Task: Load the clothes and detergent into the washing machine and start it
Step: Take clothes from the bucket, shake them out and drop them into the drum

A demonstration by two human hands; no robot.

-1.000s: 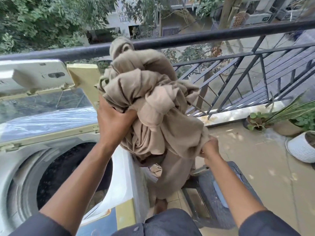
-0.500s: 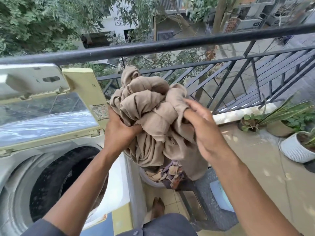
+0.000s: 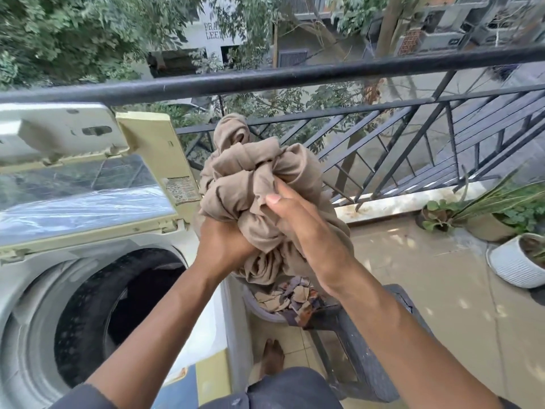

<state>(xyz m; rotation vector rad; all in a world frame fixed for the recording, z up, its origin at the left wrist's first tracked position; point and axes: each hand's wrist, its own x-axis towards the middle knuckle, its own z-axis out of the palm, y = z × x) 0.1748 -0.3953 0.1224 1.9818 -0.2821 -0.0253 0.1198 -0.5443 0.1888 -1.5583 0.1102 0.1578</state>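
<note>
A bunched beige cloth [image 3: 250, 184] is held up in the air to the right of the washing machine. My left hand [image 3: 222, 246] grips its lower left side. My right hand [image 3: 306, 231] presses on its right side with the fingers curled into the folds. The top-loading washing machine [image 3: 26, 278] stands at the left with its lid [image 3: 85, 178] raised and its dark drum [image 3: 118, 305] open. Below the cloth a tub [image 3: 265, 312] with patterned clothes [image 3: 295, 296] sits on a dark stool [image 3: 371, 343]. No detergent shows.
A black metal railing [image 3: 295, 78] runs across just behind the cloth. Potted plants [image 3: 495, 214] and a white ribbed pot [image 3: 513, 264] stand on the balcony floor at the right. A bare foot [image 3: 272, 358] rests on the tiles beside the machine.
My right hand came up from the hanging end and now clasps the bundle's right side. The cloth is gathered into a tighter ball, lower than a second ago, its tail no longer dangling.
</note>
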